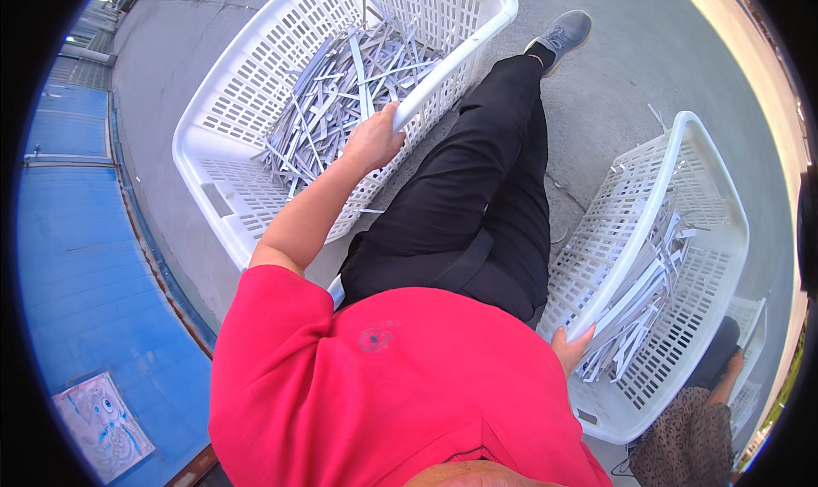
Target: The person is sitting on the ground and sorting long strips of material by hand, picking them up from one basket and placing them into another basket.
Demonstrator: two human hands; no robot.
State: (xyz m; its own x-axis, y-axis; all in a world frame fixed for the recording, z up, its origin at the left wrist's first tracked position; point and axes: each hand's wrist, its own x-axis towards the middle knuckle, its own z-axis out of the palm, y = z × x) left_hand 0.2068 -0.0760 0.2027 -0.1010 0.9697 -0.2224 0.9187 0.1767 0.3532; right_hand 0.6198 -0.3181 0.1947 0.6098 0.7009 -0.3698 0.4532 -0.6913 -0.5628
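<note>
My left hand (377,139) is closed around the near rim of a large white plastic basket (418,100) with slotted walls. Inside it lies a loose heap of thin, flat whitish-grey strips (339,94), whose material I cannot tell. On my other side, my right hand (572,347) grips the rim of a second white slotted basket (645,225), with its thumb and a finger showing and the rest hidden. Long pale strips (639,308) lie in that basket too, many of them roughly side by side. Both baskets flank my legs (447,193).
Grey concrete floor (169,71) runs beneath the baskets. At the left stands a blue metal wall (77,244) bearing a printed sheet (105,423). Behind the right basket, another person in a patterned top (687,439) has a hand (735,365) at a further white basket (751,346).
</note>
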